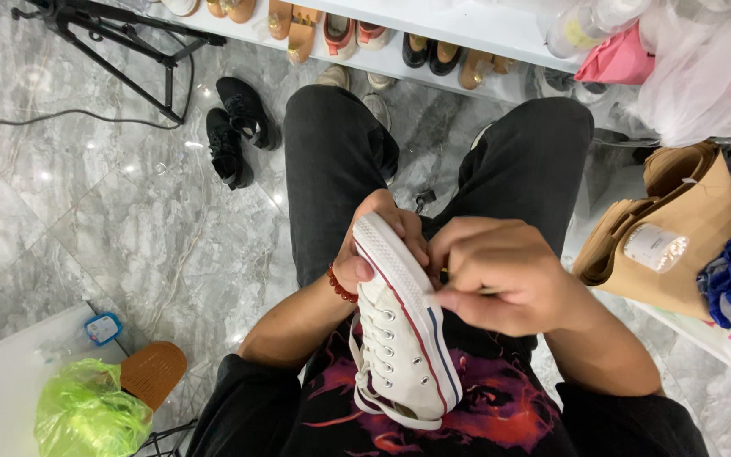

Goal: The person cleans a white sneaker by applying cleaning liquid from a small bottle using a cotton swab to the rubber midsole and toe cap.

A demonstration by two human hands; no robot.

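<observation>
I saw the left hand (382, 241) cupping the white canvas sneaker (403, 330); right hand (501, 275) fingers pinched something small at its sole; I judged a loose cupping grip could let the shoe twist.

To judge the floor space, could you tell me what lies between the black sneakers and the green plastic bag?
In the head view, only bare grey marble floor lies between the black sneakers and the green plastic bag.

A: Grey marble floor (129, 228) noted. Items recorded on it?
B: Black sneakers (237, 127), tripod (112, 42) and cable (35, 123) are seen; sandals (298, 30) are lined on the white shelf (467, 25).
</observation>
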